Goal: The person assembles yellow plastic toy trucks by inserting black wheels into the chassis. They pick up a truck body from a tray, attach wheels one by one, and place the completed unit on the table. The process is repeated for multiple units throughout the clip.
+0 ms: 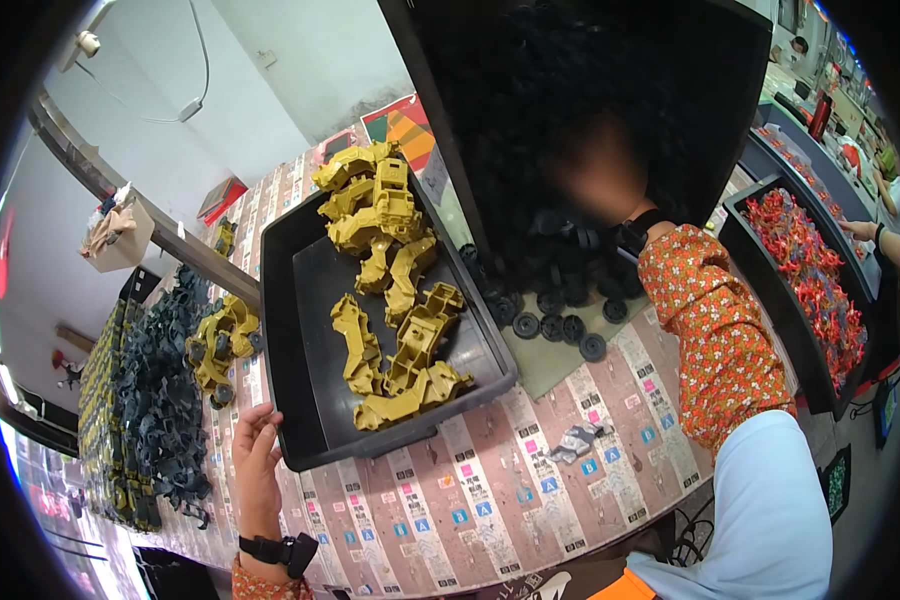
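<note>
My right hand (605,175) reaches into a large black bin (725,120) of dark plastic parts, above the black wheels (570,328) by its near edge. Motion blur hides its fingers, so what it may hold cannot be made out. Beside the left wall of a black tray (315,340) is my left hand (256,455), fingers loosely bent and slightly apart, tips close to the rim. Nothing shows in it. The tray holds several yellow plastic vehicle body parts (422,335), piled mostly along its right side.
Left of the tray lie yellow pieces with grey wheels (220,345) and a heap of dark grey parts (165,390). A metal post (185,240) slants behind. Crumpled grey scrap (577,442) lies on the patterned table (510,500). At right stands a bin of red-orange parts (800,270); people sit beyond.
</note>
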The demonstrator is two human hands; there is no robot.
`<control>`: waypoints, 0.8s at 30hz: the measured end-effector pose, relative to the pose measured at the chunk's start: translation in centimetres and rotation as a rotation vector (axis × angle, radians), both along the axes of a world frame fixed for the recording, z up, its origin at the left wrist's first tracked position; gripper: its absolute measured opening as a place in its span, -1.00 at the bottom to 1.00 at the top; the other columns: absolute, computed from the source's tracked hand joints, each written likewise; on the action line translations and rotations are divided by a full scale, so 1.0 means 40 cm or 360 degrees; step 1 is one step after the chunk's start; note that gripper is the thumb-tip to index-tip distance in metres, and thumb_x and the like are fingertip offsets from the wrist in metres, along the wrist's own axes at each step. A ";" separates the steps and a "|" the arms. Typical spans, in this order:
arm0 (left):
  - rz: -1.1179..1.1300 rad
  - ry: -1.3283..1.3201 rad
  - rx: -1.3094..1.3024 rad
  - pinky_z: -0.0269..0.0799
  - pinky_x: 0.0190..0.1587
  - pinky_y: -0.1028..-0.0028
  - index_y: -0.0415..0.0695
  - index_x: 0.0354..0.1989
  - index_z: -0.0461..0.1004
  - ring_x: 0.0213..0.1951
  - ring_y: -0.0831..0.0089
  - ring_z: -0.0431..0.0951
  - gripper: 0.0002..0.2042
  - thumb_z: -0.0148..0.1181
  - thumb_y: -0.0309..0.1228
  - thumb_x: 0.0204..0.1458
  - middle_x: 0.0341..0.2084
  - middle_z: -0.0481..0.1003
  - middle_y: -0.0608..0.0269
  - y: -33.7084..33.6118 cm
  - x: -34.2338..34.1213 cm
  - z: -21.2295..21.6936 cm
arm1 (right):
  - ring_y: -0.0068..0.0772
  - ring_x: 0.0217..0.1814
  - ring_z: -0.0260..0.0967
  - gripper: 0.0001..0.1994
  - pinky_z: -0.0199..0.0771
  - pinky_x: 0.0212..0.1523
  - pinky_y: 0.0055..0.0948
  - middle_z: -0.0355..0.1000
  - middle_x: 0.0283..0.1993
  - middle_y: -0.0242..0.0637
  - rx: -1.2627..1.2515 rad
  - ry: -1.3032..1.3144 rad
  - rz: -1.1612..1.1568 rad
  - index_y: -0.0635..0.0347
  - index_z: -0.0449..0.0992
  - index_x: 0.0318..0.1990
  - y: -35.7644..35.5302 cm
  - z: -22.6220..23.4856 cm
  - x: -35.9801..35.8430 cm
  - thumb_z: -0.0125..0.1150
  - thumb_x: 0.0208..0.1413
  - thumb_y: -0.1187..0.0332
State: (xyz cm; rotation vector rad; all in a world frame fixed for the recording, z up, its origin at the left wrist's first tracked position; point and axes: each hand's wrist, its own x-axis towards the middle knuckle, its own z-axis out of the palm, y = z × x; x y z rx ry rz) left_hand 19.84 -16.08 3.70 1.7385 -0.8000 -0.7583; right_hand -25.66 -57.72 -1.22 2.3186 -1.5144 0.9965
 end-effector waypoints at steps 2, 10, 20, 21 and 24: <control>-0.0075 -0.0162 -0.0008 0.30 0.12 0.47 -0.06 0.17 0.48 0.10 0.61 0.43 -0.69 0.13 -0.39 0.28 0.03 0.50 0.39 -0.009 -0.027 0.006 | 0.22 0.56 -0.04 -0.37 0.40 0.25 0.28 0.22 0.43 -0.16 0.0044 -0.0046 0.0058 -0.16 0.43 0.35 0.029 -0.022 -0.004 0.34 0.11 -0.02; -0.0179 -0.0419 -0.0113 0.25 0.30 0.40 -0.20 0.16 0.48 0.17 0.45 0.43 -0.69 0.08 -0.52 0.25 0.09 0.48 0.25 0.068 -0.106 0.012 | 0.16 0.41 0.14 -0.39 0.45 0.17 0.24 0.26 0.37 -0.22 0.0253 0.0041 0.0266 -0.24 0.46 0.32 0.207 -0.079 -0.038 0.39 0.05 0.05; -0.0762 -0.1245 -0.0179 0.20 0.33 0.19 -0.14 0.00 0.55 0.22 0.07 0.39 -0.71 0.23 -0.54 0.07 0.07 0.48 0.03 0.035 -0.359 0.036 | 0.20 0.40 0.11 -0.28 0.34 0.28 0.18 0.20 0.37 0.01 0.0492 0.0158 0.0450 -0.27 0.39 0.39 0.442 -0.123 -0.027 0.31 -0.03 0.36; -0.0804 -0.1274 -0.0185 0.21 0.33 0.20 -0.13 0.01 0.55 0.23 0.07 0.38 -0.71 0.23 -0.53 0.08 0.08 0.47 0.03 0.024 -0.378 0.034 | 0.21 0.41 0.10 -0.28 0.33 0.29 0.21 0.20 0.37 0.01 0.0495 0.0151 0.0512 -0.27 0.38 0.39 0.460 -0.118 -0.032 0.29 -0.03 0.39; -0.0878 -0.1368 -0.0181 0.21 0.34 0.20 -0.10 0.03 0.55 0.24 0.07 0.37 -0.71 0.23 -0.51 0.10 0.11 0.46 0.03 -0.002 -0.406 0.027 | 0.24 0.45 0.08 -0.25 0.31 0.29 0.25 0.20 0.38 0.02 0.0524 0.0173 0.0696 -0.29 0.37 0.40 0.506 -0.104 -0.034 0.25 -0.04 0.45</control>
